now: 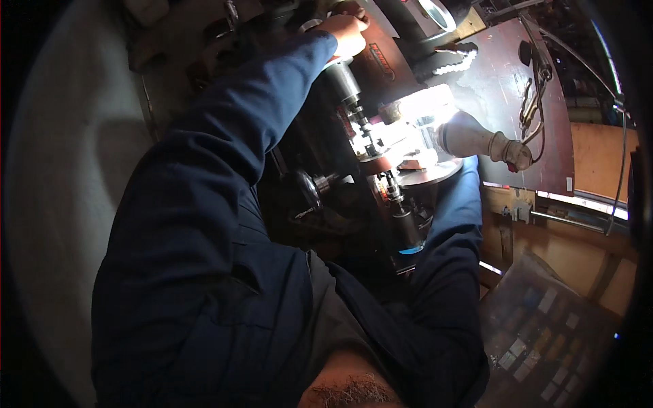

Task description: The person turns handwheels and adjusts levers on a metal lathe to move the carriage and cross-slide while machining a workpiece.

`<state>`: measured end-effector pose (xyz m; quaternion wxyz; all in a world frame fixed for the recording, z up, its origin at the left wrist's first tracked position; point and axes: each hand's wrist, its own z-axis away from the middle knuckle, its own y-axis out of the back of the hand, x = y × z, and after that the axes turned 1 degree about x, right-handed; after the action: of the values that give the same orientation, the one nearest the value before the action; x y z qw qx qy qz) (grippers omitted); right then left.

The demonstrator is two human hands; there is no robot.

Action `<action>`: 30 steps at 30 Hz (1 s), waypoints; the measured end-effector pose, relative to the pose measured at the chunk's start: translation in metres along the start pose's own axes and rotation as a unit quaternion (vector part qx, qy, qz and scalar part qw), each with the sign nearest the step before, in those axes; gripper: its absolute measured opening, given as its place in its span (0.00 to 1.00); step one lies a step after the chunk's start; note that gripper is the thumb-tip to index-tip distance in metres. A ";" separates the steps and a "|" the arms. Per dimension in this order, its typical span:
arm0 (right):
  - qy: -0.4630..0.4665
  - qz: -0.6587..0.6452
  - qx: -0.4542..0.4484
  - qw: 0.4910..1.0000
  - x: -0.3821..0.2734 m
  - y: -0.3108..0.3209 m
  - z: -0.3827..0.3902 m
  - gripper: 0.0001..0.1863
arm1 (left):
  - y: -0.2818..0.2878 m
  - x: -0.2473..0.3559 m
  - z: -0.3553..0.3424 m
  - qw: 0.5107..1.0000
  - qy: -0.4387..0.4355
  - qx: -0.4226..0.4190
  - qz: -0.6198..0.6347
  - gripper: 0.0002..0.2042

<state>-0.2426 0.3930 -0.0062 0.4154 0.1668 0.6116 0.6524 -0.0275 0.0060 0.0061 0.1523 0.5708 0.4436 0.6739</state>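
Note:
My left hand [345, 34] reaches to the far end of a dark machine [388, 58], its fingers curled round something I cannot make out. Just below its wrist stands a grey metal cylinder [341, 80]. A shaft with stepped metal collars [364, 126] runs from that cylinder toward me, through a reddish-brown block [375, 165], to a second dark cylinder [407, 228]. On the right, my right sleeve [459, 204] passes up beside a round metal disc [432, 173]. My right hand is hidden behind the disc and a work lamp [479, 139]. Glare washes out the parts under the lamp.
A dark metal panel [496, 81] with hanging cables and a clip [529, 109] stands at the far right. A segmented white hose [457, 60] bends near the lamp. A lever handle [309, 190] sticks out left of the shaft. A clear plastic sheet [544, 333] covers small items at lower right.

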 end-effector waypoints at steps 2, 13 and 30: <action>-0.005 -0.002 0.001 1.000 0.001 0.000 0.001 0.12 | -0.005 0.001 0.001 1.000 0.004 -0.010 -0.009 0.28; -0.018 -0.001 0.005 1.000 0.002 0.007 0.003 0.12 | -0.049 -0.029 -0.028 0.999 -0.013 -0.020 -0.026 0.28; -0.002 -0.008 0.014 1.000 -0.032 0.011 -0.006 0.12 | -0.071 -0.092 -0.053 0.785 -0.157 0.286 -0.527 0.27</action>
<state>-0.2313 0.3664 0.0121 0.4193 0.1689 0.6210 0.6404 -0.0686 -0.0422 -0.1047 0.3810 0.3633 0.8178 0.2324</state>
